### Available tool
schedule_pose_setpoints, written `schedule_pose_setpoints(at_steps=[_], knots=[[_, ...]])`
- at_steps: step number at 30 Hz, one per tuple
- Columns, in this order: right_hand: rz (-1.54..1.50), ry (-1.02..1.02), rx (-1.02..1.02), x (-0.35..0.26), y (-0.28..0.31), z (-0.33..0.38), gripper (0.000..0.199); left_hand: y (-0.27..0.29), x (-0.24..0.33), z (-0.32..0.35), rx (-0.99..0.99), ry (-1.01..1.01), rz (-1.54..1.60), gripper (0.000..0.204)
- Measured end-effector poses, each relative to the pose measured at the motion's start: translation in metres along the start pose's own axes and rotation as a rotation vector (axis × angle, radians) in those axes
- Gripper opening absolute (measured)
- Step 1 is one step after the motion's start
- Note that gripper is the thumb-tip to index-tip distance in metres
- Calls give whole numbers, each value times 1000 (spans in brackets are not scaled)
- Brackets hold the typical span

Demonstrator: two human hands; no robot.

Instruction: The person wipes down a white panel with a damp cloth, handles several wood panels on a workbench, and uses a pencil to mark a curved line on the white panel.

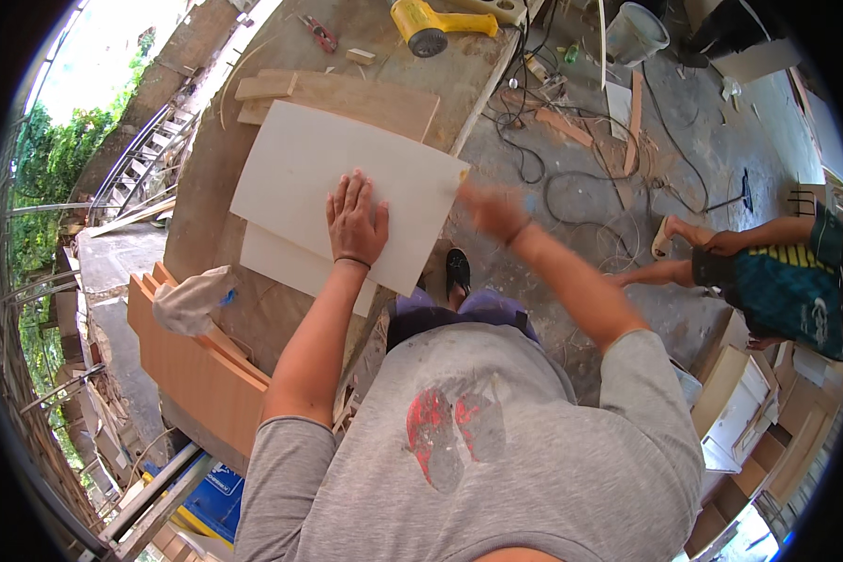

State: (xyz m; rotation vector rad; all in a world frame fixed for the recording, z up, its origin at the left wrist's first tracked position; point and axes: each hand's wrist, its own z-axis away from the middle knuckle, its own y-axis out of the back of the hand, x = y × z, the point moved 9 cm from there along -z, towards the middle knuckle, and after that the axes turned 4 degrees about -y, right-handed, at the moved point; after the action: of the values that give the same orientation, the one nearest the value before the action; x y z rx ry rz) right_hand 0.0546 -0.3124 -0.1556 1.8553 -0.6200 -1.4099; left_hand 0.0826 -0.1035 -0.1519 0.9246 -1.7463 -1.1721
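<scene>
White board (407, 192) under flat left hand (357, 220); right hand (496, 210): grip unclear; bucket (631, 36): contents unclear.

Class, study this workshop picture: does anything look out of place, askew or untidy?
The top white panel under the left hand lies offset over the lower white panel, so their edges don't line up. Black cables lie tangled on the floor near loose wooden strips, which looks untidy.
</scene>
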Motion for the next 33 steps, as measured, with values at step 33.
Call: schedule_pose_setpoints(at_steps=[33], knots=[[65,91,-339,-42,-44,31,16,-1,1,0,13,24,17,46]])
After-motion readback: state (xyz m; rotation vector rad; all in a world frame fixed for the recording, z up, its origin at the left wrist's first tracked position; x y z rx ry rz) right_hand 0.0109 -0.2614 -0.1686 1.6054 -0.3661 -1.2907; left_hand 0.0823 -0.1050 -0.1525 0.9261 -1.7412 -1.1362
